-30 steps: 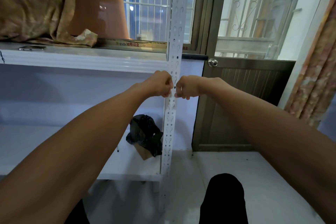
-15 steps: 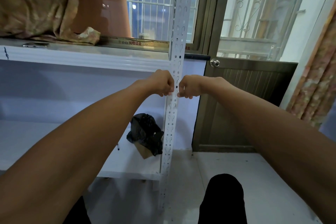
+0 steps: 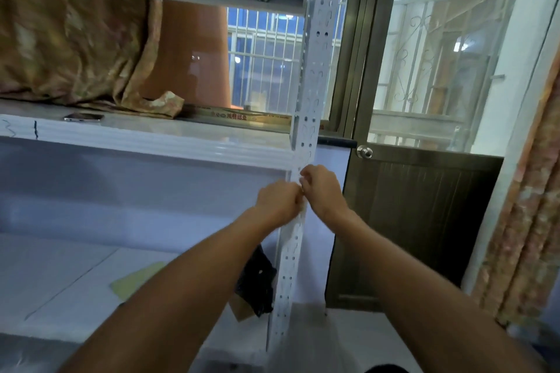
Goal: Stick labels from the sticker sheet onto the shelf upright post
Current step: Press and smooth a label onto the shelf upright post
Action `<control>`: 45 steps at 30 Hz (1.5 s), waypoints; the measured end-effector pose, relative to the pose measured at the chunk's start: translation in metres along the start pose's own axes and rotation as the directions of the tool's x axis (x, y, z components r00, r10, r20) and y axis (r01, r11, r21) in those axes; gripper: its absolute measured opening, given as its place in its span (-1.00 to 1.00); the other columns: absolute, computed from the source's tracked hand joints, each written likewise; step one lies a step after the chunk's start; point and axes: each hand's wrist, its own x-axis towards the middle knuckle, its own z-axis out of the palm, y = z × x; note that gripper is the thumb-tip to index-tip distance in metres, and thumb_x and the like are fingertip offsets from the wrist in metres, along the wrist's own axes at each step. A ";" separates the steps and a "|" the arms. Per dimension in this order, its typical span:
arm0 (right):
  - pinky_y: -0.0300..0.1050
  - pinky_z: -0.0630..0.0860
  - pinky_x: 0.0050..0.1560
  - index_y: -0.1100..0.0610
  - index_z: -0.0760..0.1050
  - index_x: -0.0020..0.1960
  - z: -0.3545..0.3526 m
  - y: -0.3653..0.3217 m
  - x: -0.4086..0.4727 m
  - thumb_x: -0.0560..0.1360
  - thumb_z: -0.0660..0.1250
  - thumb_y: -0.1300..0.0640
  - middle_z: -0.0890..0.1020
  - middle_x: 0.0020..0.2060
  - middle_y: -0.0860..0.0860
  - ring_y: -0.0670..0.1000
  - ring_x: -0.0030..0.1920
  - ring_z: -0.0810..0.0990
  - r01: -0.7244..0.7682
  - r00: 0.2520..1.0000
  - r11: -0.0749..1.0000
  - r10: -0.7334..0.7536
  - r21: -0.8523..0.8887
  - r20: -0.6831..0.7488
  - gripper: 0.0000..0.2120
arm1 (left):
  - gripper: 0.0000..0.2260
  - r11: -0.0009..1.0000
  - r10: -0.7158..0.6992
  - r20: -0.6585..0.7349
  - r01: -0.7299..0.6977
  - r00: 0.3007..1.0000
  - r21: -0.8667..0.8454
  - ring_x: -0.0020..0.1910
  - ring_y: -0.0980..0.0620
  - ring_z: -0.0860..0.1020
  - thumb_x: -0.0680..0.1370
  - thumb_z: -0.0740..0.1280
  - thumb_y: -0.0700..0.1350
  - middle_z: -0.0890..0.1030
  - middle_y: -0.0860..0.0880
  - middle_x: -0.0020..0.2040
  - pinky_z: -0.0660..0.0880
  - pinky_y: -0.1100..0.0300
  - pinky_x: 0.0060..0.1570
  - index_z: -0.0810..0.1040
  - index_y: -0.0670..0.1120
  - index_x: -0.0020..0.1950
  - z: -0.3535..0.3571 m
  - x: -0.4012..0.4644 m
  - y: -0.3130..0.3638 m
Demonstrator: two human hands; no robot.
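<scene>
The white perforated upright post (image 3: 312, 79) runs from the top of the view down to the floor at the shelf's right corner. My left hand (image 3: 277, 201) and my right hand (image 3: 322, 188) meet at the post just below the middle shelf board (image 3: 151, 142). Both have their fingers curled and their fingertips pressed against the post's front face. The right hand sits slightly higher than the left. I cannot make out a label under the fingers. A pale yellow-green sheet (image 3: 138, 280) lies flat on the lower shelf board (image 3: 60, 291), left of my left forearm.
A phone (image 3: 83, 117), a patterned cloth (image 3: 75, 48) and a long flat box (image 3: 239, 115) rest on the middle shelf. A black bag (image 3: 257, 285) sits beside the post's lower part. To the right are a brown door (image 3: 418, 227) with a knob (image 3: 364, 152) and a curtain (image 3: 527, 206).
The view has tilted upward, so the upper shelf's underside now shows. Both hands stay at the post; the right hand has risen a little above the left.
</scene>
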 end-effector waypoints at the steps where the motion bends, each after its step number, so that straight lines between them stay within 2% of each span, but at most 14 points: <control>1: -0.09 0.48 -0.09 0.26 0.58 0.07 0.006 0.003 0.001 0.62 0.22 0.24 0.61 -0.04 0.15 0.12 -0.07 0.59 0.024 0.999 1.000 -0.024 -0.004 -0.023 -0.82 | -0.84 1.000 -0.018 -0.059 0.018 0.998 0.000 -0.16 -0.08 0.58 0.56 0.28 -0.10 0.60 0.00 -0.19 0.46 0.12 -0.21 0.66 -0.02 -0.08 0.007 0.001 -0.003; 6: 0.02 0.56 -0.14 0.25 0.55 0.06 0.032 0.027 0.013 0.65 0.22 0.21 0.59 -0.06 0.15 0.14 -0.12 0.59 0.201 0.969 0.966 -0.221 -0.162 -0.112 -0.84 | -0.82 0.984 -0.118 -0.325 0.066 0.938 -0.165 -0.29 -0.02 0.58 0.55 0.29 -0.07 0.63 0.00 -0.29 0.53 0.10 -0.28 0.62 -0.05 -0.21 0.026 0.013 -0.023; 9: -0.03 0.51 -0.35 0.24 0.51 -0.11 0.036 0.036 0.022 0.57 0.34 0.27 0.55 -0.22 0.13 0.13 -0.28 0.56 0.276 0.935 0.915 -0.326 -0.293 -0.138 -0.91 | -0.84 0.981 -0.104 -0.399 0.027 0.911 -0.194 -0.31 -0.02 0.59 0.54 0.31 -0.05 0.63 0.02 -0.30 0.56 0.06 -0.28 0.59 -0.04 -0.22 0.029 0.023 -0.030; 12: -0.05 0.50 -0.44 0.23 0.48 -0.17 0.036 0.042 0.025 0.45 0.46 0.35 0.52 -0.27 0.12 0.10 -0.34 0.52 0.360 0.901 0.846 -0.425 -0.394 -0.088 -0.84 | -0.84 0.978 -0.082 -0.443 -0.014 0.893 -0.209 -0.28 0.00 0.58 0.55 0.31 -0.06 0.63 0.04 -0.26 0.54 0.07 -0.27 0.58 -0.05 -0.20 0.028 0.031 -0.036; 18: -0.03 0.51 -0.37 0.23 0.45 -0.10 0.039 0.051 0.030 0.46 0.45 0.34 0.50 -0.22 0.14 0.10 -0.30 0.47 0.418 0.878 0.789 -0.478 -0.451 -0.022 -0.83 | -0.86 0.969 -0.071 -0.492 -0.057 0.868 -0.241 -0.24 0.03 0.59 0.58 0.35 -0.04 0.63 0.06 -0.20 0.58 0.03 -0.22 0.60 -0.04 -0.14 0.030 0.038 -0.040; 20: -0.06 0.45 -0.38 0.23 0.44 -0.12 0.037 0.049 0.032 0.48 0.44 0.33 0.51 -0.23 0.15 0.08 -0.32 0.44 0.416 0.878 0.798 -0.477 -0.436 -0.034 -0.83 | -0.86 0.972 -0.052 -0.487 -0.067 0.872 -0.224 -0.23 0.03 0.59 0.58 0.34 -0.04 0.63 0.06 -0.19 0.58 0.03 -0.21 0.60 -0.04 -0.13 0.029 0.036 -0.041; 23: -0.11 0.41 -0.34 0.25 0.46 -0.14 0.031 0.046 0.031 0.53 0.38 0.27 0.52 -0.24 0.11 0.04 -0.33 0.45 0.362 0.909 0.897 -0.400 -0.255 -0.116 -0.87 | -0.85 0.979 -0.019 -0.457 -0.076 0.889 -0.189 -0.22 0.01 0.58 0.59 0.33 -0.02 0.62 0.06 -0.18 0.58 0.02 -0.20 0.58 -0.04 -0.14 0.025 0.033 -0.043; 26: -0.34 0.46 -0.17 0.23 0.53 -0.01 0.017 0.052 0.021 0.56 0.36 0.19 0.56 -0.13 0.00 -0.07 -0.21 0.53 0.281 0.949 0.959 -0.275 0.018 -0.156 -0.91 | -0.84 0.979 0.018 -0.395 -0.097 0.918 -0.182 -0.21 0.01 0.58 0.57 0.33 -0.03 0.63 0.04 -0.18 0.58 0.01 -0.19 0.60 -0.07 -0.14 0.014 0.034 -0.050; 29: -0.41 0.43 -0.14 0.23 0.56 0.04 0.005 0.061 0.006 0.57 0.34 0.19 0.58 -0.10 0.00 -0.09 -0.19 0.54 0.277 0.958 0.961 -0.276 0.000 -0.080 -0.89 | -0.90 0.971 0.086 -0.203 -0.128 0.975 -0.200 -0.20 0.02 0.61 0.55 0.35 -0.11 0.67 0.03 -0.18 0.62 -0.03 -0.12 0.64 -0.06 -0.12 0.002 0.031 -0.060; 31: -0.28 0.50 -0.13 0.22 0.57 0.02 0.001 0.063 0.001 0.59 0.30 0.17 0.57 -0.11 -0.01 -0.05 -0.20 0.55 0.296 0.955 0.954 -0.295 -0.047 0.020 -0.87 | -0.92 0.976 0.102 -0.100 -0.119 0.990 -0.182 -0.19 0.03 0.62 0.55 0.36 -0.13 0.68 0.02 -0.16 0.63 -0.04 -0.08 0.65 -0.05 -0.11 -0.001 0.028 -0.065; 36: -0.12 0.45 -0.27 0.17 0.48 -0.16 0.001 0.049 0.002 0.56 0.29 0.12 0.55 -0.24 0.02 0.01 -0.30 0.51 0.179 0.983 0.983 -0.176 -0.047 0.056 -0.84 | -0.91 0.985 0.115 -0.080 -0.124 0.990 -0.117 -0.17 0.02 0.61 0.56 0.36 -0.12 0.67 0.02 -0.15 0.63 -0.02 -0.08 0.65 -0.05 -0.10 -0.008 0.019 -0.057; 40: -0.11 0.32 -0.38 0.22 0.39 -0.27 0.004 0.034 -0.004 0.57 0.21 0.04 0.48 -0.43 0.00 0.04 -0.41 0.41 0.106 0.966 0.980 -0.061 -0.169 0.250 -0.68 | -0.91 0.987 0.144 0.173 -0.155 0.974 0.051 -0.12 -0.03 0.61 0.57 0.35 -0.07 0.65 0.01 -0.13 0.59 0.02 -0.06 0.62 -0.04 -0.09 -0.026 0.008 -0.060; 42: -0.11 0.33 -0.38 0.20 0.38 -0.29 0.006 0.031 -0.004 0.62 0.18 0.01 0.44 -0.45 -0.03 0.04 -0.44 0.40 0.090 0.973 0.979 -0.047 -0.184 0.226 -0.62 | -0.89 0.994 0.085 0.260 -0.099 0.962 0.041 -0.14 -0.02 0.63 0.57 0.37 -0.07 0.65 0.01 -0.17 0.61 0.02 -0.05 0.61 -0.01 -0.14 -0.034 0.000 -0.072; 45: -0.11 0.36 -0.37 0.19 0.41 -0.22 0.006 0.026 0.005 0.63 0.23 -0.08 0.50 -0.40 -0.02 0.00 -0.41 0.44 -0.036 0.999 0.999 0.036 -0.019 0.010 -0.61 | -0.84 0.999 -0.002 0.314 -0.010 0.950 0.036 -0.19 -0.03 0.67 0.57 0.37 -0.06 0.67 -0.02 -0.22 0.66 0.00 -0.07 0.61 -0.01 -0.21 -0.041 -0.011 -0.095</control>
